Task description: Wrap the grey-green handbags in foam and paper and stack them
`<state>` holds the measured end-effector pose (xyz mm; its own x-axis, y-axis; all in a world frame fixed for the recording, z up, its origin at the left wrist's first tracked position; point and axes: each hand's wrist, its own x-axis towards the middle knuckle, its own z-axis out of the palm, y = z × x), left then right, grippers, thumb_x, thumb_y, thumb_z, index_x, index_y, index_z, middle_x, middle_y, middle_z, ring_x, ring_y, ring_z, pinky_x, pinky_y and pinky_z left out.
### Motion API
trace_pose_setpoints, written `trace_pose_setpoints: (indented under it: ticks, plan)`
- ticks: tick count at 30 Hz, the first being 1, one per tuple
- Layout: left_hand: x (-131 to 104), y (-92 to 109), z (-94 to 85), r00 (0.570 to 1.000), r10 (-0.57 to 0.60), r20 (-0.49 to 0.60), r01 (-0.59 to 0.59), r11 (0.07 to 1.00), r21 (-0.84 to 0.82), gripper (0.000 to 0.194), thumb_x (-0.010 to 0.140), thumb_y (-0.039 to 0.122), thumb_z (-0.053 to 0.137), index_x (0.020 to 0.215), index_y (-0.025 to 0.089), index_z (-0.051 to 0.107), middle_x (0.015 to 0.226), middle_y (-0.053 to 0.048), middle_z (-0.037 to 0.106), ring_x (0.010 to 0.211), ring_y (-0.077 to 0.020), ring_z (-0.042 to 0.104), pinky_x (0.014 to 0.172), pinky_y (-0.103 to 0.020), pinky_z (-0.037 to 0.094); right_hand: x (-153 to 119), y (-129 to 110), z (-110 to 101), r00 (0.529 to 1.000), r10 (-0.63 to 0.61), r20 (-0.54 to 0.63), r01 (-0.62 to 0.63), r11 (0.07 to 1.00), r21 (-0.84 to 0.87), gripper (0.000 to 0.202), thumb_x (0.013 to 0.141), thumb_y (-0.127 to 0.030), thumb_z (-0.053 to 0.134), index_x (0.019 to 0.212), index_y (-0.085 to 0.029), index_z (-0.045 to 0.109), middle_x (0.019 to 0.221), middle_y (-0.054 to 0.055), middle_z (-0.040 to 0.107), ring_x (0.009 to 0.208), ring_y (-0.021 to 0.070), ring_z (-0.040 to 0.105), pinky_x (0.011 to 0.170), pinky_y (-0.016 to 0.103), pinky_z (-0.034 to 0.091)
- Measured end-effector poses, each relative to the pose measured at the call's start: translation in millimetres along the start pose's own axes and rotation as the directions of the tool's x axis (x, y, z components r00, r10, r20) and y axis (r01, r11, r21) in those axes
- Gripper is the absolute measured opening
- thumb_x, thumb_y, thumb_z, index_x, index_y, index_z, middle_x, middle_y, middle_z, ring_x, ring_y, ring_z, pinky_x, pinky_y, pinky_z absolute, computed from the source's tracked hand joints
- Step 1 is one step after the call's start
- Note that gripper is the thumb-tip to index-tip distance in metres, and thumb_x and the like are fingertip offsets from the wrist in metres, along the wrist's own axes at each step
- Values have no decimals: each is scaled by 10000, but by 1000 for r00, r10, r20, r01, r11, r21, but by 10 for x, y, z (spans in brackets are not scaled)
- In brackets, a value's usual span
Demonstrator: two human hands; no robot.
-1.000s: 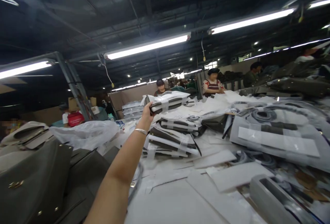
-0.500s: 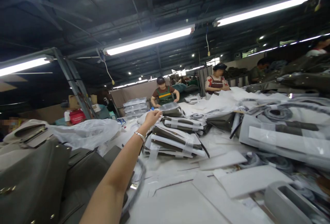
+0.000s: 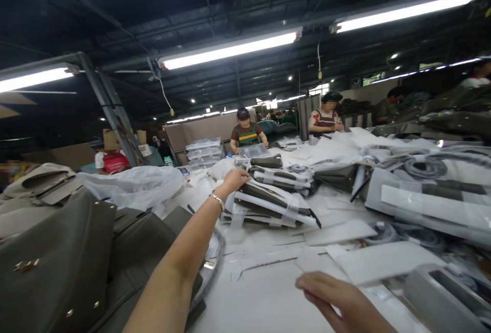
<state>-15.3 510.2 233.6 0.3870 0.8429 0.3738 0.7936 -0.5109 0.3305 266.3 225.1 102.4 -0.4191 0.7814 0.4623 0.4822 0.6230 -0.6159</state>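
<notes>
My left hand (image 3: 233,180), with a silver bracelet at the wrist, reaches over the table to the upper left edge of a pile of folded dark green bags (image 3: 268,200) wrapped in white sheets and clear plastic. Its fingers are pressed together at the pile; what they hold, if anything, is too small to make out. My right hand (image 3: 337,297) hovers over the white tabletop (image 3: 264,297) at the lower right, fingers slightly parted, holding nothing. Smaller wrapped bundles lie just behind the pile.
Dark green bags (image 3: 57,266) fill the left side, with crumpled clear plastic (image 3: 134,184) behind them. A grey tape dispenser (image 3: 441,297) stands at the lower right, near white sheets and a wrapped bag (image 3: 422,200). Two people (image 3: 249,136) work across the table.
My right hand has come into view at the lower right. My left hand has moved slightly down onto the pile's upper left edge. The whole view has shifted slightly.
</notes>
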Motion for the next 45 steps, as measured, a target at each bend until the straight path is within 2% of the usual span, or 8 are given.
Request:
trace_pose_setpoints:
  ticks: [5, 12, 21, 26, 31, 34, 38, 45]
  plan:
    - [-186, -22, 51, 995, 101, 0, -100, 988, 121, 224, 950, 375, 595, 987, 167, 669, 1051, -62, 682, 1002, -210, 641, 950, -452, 505, 997, 322, 192, 960, -270, -71, 220, 889, -401, 367, 946, -144, 478, 1270, -224, 631, 1306, 95, 651, 1211, 216, 603, 1041, 366, 502]
    - [-436, -161, 294, 962, 271, -19, -258, 933, 251, 153, 968, 282, 568, 983, 153, 650, 980, -47, 675, 930, -189, 650, 891, -423, 534, 1843, 841, 439, 971, -121, -207, -56, 722, -689, 862, 865, -292, 662, 1560, -122, 182, 1597, 181, 274, 1473, 334, 244, 1185, 510, 268]
    - [-872, -317, 686, 874, 459, -161, -392, 861, 325, 251, 999, 123, 398, 1142, 168, 600, 1181, -117, 684, 1152, -209, 624, 1101, -436, 432, 1786, 1113, 717, 978, -120, -168, -52, 644, -763, 976, 720, -210, 809, 1538, -298, 284, 1570, 162, 337, 1412, 390, 343, 1136, 577, 281]
    - [-885, -240, 685, 858, 484, -172, -410, 847, 339, 236, 997, 129, 399, 1137, 159, 587, 1177, -124, 690, 1166, -222, 626, 1090, -435, 441, 1794, 1144, 600, 980, -170, -100, 36, 653, -757, 834, 785, -121, 696, 1521, -269, 333, 1535, 145, 406, 1357, 351, 437, 1072, 487, 409]
    - [-892, -234, 569, 864, 498, -74, -451, 831, 327, 257, 936, 214, 578, 1186, 166, 540, 1239, -139, 649, 1197, -247, 597, 1117, -465, 405, 1747, 1032, 568, 972, -191, -135, 24, 657, -754, 767, 817, -107, 664, 1509, -247, 363, 1548, 153, 386, 1395, 362, 384, 1127, 550, 332]
    - [-887, -294, 489, 855, 518, 17, -498, 813, 302, 363, 890, 133, 606, 1236, 170, 502, 1274, -124, 626, 1237, -232, 563, 1153, -446, 359, 1682, 906, 699, 925, -372, -75, 183, 611, -770, 631, 895, -50, 525, 1482, -251, 407, 1560, 102, 386, 1448, 320, 303, 1176, 578, 238]
    - [-829, -358, 426, 831, 547, 101, -552, 787, 277, 390, 886, 29, 510, 1242, 188, 497, 1258, -95, 632, 1229, -201, 564, 1153, -411, 357, 1729, 861, 1048, 812, -579, 75, 450, 539, -712, 519, 925, -6, 422, 1388, -219, 520, 1447, 43, 542, 1376, 240, 413, 1154, 485, 330]
    - [-775, -445, 396, 806, 578, 128, -589, 758, 282, 400, 879, 34, 512, 1245, 198, 512, 1238, -94, 646, 1201, -203, 583, 1127, -409, 398, 2149, 1061, 1547, 729, -684, 16, 481, 496, -723, 451, 918, -134, 581, 1360, -213, 553, 1362, 99, 597, 1300, 318, 465, 1074, 533, 390]
